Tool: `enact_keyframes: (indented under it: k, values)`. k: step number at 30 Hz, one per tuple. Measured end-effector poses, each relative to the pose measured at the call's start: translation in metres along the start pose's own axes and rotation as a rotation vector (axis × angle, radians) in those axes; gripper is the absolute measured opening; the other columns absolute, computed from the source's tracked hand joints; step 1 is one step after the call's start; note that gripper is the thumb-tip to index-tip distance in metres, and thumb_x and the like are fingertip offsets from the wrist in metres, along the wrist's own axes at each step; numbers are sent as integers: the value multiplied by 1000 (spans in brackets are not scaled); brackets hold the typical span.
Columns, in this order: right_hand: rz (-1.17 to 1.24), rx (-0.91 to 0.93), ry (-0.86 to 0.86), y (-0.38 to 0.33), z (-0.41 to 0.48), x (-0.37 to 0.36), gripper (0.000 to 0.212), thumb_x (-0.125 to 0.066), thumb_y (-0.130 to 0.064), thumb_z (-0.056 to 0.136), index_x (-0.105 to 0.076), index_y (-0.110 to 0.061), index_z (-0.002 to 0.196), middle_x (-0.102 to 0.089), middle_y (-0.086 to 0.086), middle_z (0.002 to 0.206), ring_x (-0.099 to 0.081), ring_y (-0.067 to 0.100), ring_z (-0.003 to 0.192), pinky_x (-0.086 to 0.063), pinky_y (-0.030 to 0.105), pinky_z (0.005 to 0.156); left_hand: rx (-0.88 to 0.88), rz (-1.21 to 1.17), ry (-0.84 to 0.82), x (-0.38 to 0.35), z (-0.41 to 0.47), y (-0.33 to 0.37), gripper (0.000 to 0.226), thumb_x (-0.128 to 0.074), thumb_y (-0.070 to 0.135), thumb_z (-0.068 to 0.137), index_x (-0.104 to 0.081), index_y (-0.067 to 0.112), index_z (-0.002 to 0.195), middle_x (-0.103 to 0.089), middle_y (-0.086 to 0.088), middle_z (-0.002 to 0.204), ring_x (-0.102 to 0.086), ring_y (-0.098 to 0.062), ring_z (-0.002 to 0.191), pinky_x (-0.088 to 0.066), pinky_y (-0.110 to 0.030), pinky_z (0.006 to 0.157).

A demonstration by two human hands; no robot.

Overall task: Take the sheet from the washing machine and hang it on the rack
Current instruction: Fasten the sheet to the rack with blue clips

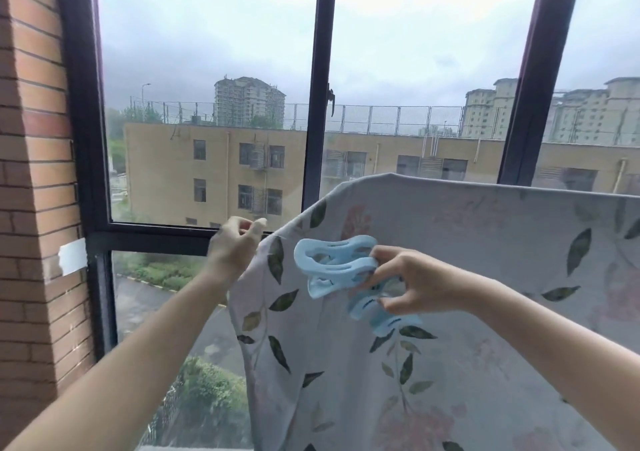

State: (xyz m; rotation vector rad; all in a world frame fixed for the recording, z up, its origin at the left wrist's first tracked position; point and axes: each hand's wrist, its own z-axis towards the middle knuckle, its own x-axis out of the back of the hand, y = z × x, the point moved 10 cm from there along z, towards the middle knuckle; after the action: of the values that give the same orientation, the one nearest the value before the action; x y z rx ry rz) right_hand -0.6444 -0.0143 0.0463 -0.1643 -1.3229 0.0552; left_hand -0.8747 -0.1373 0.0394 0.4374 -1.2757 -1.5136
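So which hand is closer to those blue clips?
Right. The right hand holds the clips; the left hand is apart, to their left, pinching the edge of the sheet.

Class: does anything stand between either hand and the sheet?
The right hand holds blue clips, which lie between it and the sheet. Nothing lies between the left hand and the sheet; it pinches the edge.
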Motion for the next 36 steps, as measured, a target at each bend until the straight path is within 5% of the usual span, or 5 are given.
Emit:
enact_keyframes:
  k: [3,6,15,21,36]
  values:
    - [-52,44,136,1,-11,20,40,-63,-35,74,-68,-38,113,-51,-13,110,-50,5,108,-46,31,95,257,-267,-615,-68,-36,19,82,-55,74,68,-54,11,120,-65,-18,113,-65,-28,95,-52,-38,80]
    - [-111,102,257,3,-30,41,42,-61,-37,74,-65,-42,116,-53,-11,113,-49,7,108,-49,32,92,265,-395,-810,-93,-56,49,78,-59,65,69,-57,8,122,-65,-18,119,-65,-29,102,-54,-36,87]
    - [-149,116,287,66,-102,84,55,-65,-39,76,-50,-51,127,-23,-25,145,-46,2,112,-46,26,95,-117,-184,-451,-89,-39,176,92,-85,66,29,-68,10,99,-75,-10,94,-72,-21,86,-58,-26,79]
    - [-136,60,251,131,-131,118,64,-64,-38,73,-41,-54,130,-20,-28,146,-46,2,117,-46,34,97,-647,461,108,-78,-37,328,39,-79,23,75,-66,8,108,-68,-8,104,-59,-20,88,-48,-28,80]
    - [-194,34,228,162,-117,143,62,-67,-33,77,-42,-48,132,-17,-18,152,-40,8,126,-39,26,100,-755,912,-106,-181,-28,370,26,-77,21,78,-63,12,98,-59,0,91,-54,-16,82,-39,-27,69]
